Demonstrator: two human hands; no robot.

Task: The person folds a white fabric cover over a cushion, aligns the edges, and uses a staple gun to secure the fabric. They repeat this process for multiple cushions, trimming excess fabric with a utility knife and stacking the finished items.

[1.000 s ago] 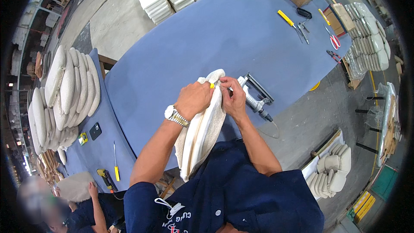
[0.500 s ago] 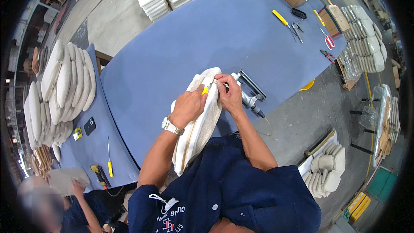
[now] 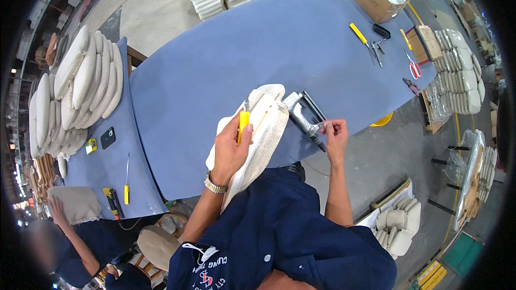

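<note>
A beige fabric-covered seat cushion (image 3: 263,139) stands on edge against my front, its light seam strip facing up. My left hand (image 3: 231,147) rests on its left side, closed around a tool with a yellow handle (image 3: 243,126) and a short metal tip pointing away from me. To the right of the cushion lies a silver and black pneumatic staple gun (image 3: 307,115). My right hand (image 3: 336,135) is off the cushion, beside the gun's rear end, with fingertips pinched together. Whether anything small is between them, or whether they touch the gun, I cannot tell.
The blue table (image 3: 215,48) bears a yellow-handled screwdriver (image 3: 359,34), red scissors (image 3: 414,69), pliers (image 3: 411,86) and a cardboard box (image 3: 371,0). Cushions (image 3: 91,80) are stacked at left, near a phone (image 3: 108,137). A co-worker (image 3: 80,236) is at lower left.
My right hand has left the cushion's far end and moved right and nearer, beside the staple gun. My left hand has turned the yellow-handled tool more upright. The co-worker's panel has been lowered.
</note>
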